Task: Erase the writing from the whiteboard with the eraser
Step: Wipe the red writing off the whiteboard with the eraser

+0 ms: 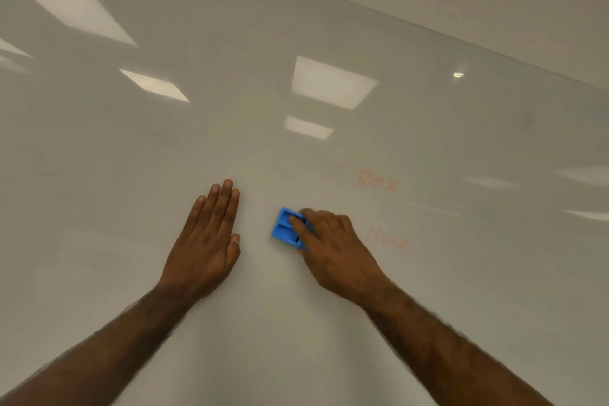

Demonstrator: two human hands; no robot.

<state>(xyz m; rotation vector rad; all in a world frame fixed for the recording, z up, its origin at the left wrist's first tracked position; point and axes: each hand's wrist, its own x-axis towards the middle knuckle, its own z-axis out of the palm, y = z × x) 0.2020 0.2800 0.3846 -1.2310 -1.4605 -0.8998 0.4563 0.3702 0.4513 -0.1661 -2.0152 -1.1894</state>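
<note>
Whiteboard (296,26) surface fills nearly the whole view, glossy and carrying reflections of ceiling lights; two patches of faint red writing remain on it, an upper word (377,181) and a lower word (389,241), both to the right of the hands and too pale to read with certainty. Left hand (206,241) lies flat on the board, fingers extended and together, holding nothing; it appears to serve as a brace. Right hand (333,247) presses the blue eraser (288,228) against the board, fingers spread over its back, forearm angled in from the lower right. Eraser sits between the two hands, left of both words; for a clean result, keep it flat, press evenly, and stroke rightward across each word in overlapping passes.
</note>
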